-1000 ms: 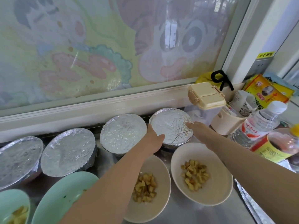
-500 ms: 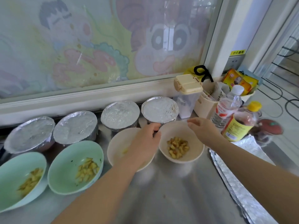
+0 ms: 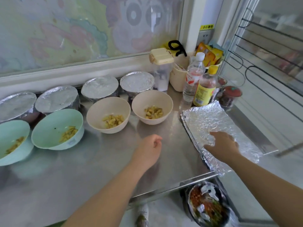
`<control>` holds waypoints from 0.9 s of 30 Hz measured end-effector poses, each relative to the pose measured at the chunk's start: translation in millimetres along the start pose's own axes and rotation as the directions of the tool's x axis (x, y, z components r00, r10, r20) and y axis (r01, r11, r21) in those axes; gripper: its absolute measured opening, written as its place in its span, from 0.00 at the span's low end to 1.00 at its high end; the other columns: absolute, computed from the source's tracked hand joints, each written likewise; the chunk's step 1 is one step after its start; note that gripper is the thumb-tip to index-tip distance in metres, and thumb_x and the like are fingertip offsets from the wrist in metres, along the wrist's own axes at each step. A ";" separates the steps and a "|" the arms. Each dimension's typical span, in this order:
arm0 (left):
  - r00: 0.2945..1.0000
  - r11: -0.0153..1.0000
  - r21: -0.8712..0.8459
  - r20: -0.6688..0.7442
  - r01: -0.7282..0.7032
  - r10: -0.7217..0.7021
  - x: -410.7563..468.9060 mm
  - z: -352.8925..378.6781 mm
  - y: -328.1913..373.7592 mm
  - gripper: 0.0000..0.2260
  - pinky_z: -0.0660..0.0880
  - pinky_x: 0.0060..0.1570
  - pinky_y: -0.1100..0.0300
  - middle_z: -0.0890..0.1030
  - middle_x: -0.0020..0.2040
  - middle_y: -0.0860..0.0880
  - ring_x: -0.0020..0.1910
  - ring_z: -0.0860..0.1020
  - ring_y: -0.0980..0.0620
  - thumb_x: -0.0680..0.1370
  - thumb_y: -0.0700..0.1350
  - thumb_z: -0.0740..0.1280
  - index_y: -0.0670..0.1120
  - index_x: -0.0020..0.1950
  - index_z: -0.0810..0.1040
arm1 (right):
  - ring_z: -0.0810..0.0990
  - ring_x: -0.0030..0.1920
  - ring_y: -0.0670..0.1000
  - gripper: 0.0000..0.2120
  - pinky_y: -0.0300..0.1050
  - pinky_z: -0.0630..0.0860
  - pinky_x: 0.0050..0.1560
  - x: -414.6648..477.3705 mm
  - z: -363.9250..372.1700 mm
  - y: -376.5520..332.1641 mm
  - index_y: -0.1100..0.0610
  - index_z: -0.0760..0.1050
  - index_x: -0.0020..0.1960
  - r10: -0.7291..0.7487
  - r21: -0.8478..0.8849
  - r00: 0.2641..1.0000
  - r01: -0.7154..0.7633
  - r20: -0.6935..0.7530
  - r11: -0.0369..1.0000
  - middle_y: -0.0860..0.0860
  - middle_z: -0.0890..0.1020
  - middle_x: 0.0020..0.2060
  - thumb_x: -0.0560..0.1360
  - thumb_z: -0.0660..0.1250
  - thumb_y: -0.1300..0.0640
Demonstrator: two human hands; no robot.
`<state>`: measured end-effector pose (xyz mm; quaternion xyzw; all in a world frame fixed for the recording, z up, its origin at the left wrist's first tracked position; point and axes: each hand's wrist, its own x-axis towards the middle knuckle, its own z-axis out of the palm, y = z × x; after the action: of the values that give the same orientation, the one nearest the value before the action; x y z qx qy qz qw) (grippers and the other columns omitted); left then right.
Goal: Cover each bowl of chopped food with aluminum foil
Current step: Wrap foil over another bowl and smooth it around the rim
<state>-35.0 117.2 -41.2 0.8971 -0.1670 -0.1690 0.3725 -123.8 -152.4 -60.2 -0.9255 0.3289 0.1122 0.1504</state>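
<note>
L hand [image 3: 148, 149] is hovering lower centre over steel table [image 3: 98, 161], loosely curled, holding nothing. R hand [image 3: 221, 145] is lying flat, fingers spread, on crinkled silver foil sheets [image 3: 218, 118] stacked centre-right. Mid-frame, 4 uncovered bowls [image 3: 152, 94] w/ yellow chopped bits; behind, 4 foil-covered bowls [image 3: 136, 81].

The foil sheets [image 3: 218, 122] are crinkled silver, and the table [image 3: 98, 169] is dull grey steel. Two cream bowls [image 3: 98, 110] and two mint-green bowls [image 3: 54, 123] hold yellow-brown chopped food [image 3: 153, 113]. One bottle [image 3: 204, 90] has a yellow cap and label. The window [image 3: 82, 30] bears a pastel cartoon.
</note>
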 end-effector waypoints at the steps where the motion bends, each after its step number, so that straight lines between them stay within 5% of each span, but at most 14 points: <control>1: 1.000 1.000 -0.007 0.022 0.007 -0.007 -2.4 10.1 0.4 0.10 0.75 0.58 0.57 0.83 0.56 0.51 0.54 0.80 0.53 0.82 0.46 0.63 0.52 0.60 0.81 | 0.61 0.78 0.58 0.38 0.65 0.61 0.75 -1.4 3.0 11.4 0.45 0.61 0.79 0.018 -0.025 0.999 -0.017 0.038 1.000 0.51 0.62 0.79 0.74 0.71 0.39; 12: 0.986 0.996 0.085 0.166 -0.025 0.010 0.4 52.1 10.6 0.12 0.75 0.60 0.56 0.83 0.58 0.51 0.55 0.80 0.52 0.82 0.45 0.62 0.50 0.63 0.80 | 0.58 0.79 0.59 0.49 0.68 0.69 0.69 -9.7 6.8 34.1 0.39 0.56 0.80 -0.074 -0.120 0.982 0.095 0.171 0.988 0.48 0.57 0.81 0.66 0.70 0.25; 19: 0.965 0.964 0.202 0.229 -0.172 0.124 2.7 73.3 10.9 0.14 0.72 0.65 0.53 0.80 0.64 0.48 0.63 0.77 0.48 0.81 0.45 0.63 0.49 0.66 0.78 | 0.59 0.79 0.56 0.32 0.66 0.61 0.74 -12.1 8.8 40.0 0.35 0.66 0.75 -0.077 -0.017 0.995 0.078 0.067 0.997 0.45 0.61 0.80 0.73 0.69 0.33; 24: 0.853 0.781 0.397 0.418 -0.481 0.313 6.1 92.9 32.0 0.25 0.58 0.77 0.46 0.57 0.82 0.50 0.80 0.57 0.45 0.83 0.49 0.60 0.53 0.80 0.60 | 0.62 0.77 0.55 0.24 0.63 0.61 0.75 -6.3 16.3 47.6 0.35 0.73 0.70 -0.124 0.039 0.992 0.124 -0.015 0.992 0.42 0.66 0.77 0.75 0.70 0.37; 27: 0.785 0.676 0.461 0.543 -0.575 0.297 9.9 105.0 42.3 0.28 0.48 0.79 0.41 0.45 0.83 0.52 0.81 0.45 0.47 0.84 0.52 0.57 0.56 0.82 0.51 | 0.62 0.76 0.55 0.25 0.62 0.63 0.75 -0.4 12.3 59.9 0.34 0.70 0.71 -0.221 0.026 0.975 0.221 0.019 0.975 0.42 0.64 0.78 0.75 0.70 0.38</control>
<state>-78.5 20.5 -82.2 0.8389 -0.5034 -0.2008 0.0501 -164.0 -192.1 -83.7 -0.9532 0.2236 0.1006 0.1766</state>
